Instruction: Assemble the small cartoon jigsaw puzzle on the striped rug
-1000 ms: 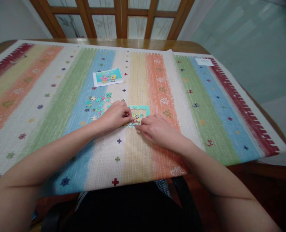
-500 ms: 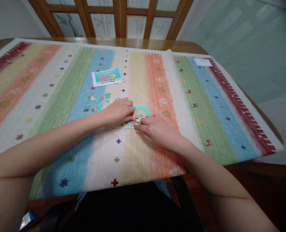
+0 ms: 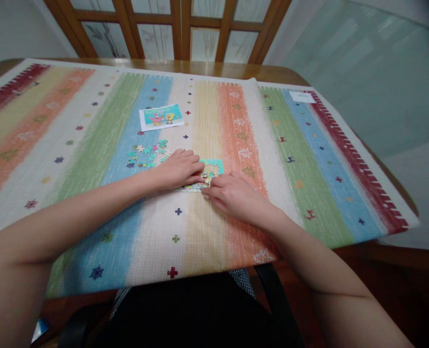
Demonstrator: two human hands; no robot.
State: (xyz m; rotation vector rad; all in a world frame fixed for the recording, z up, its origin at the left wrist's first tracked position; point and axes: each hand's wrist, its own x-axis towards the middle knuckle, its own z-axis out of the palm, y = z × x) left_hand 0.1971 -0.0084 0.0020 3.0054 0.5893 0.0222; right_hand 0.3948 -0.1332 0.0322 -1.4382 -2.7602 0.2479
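A small, partly assembled cartoon puzzle [image 3: 214, 167] lies mid-table on the striped cloth [image 3: 91, 159]. My left hand [image 3: 180, 169] rests over its left half, fingers curled and pressed down on the pieces. My right hand [image 3: 232, 193] lies at the puzzle's lower right edge, fingers together, fingertips touching it. Whether either hand pinches a piece is hidden. Several loose puzzle pieces [image 3: 145, 155] are scattered just left of my left hand. A reference picture card [image 3: 161, 116] lies farther back.
A wooden table [image 3: 214, 67] carries the cloth. A small white label [image 3: 302, 97] sits at the cloth's far right corner. A wooden-framed glass door [image 3: 181, 26] stands behind the table. My dark lap [image 3: 199, 309] is below the near edge.
My left hand slid slightly right over the puzzle's left part and pressed down. The right hand stayed nearly where it was.
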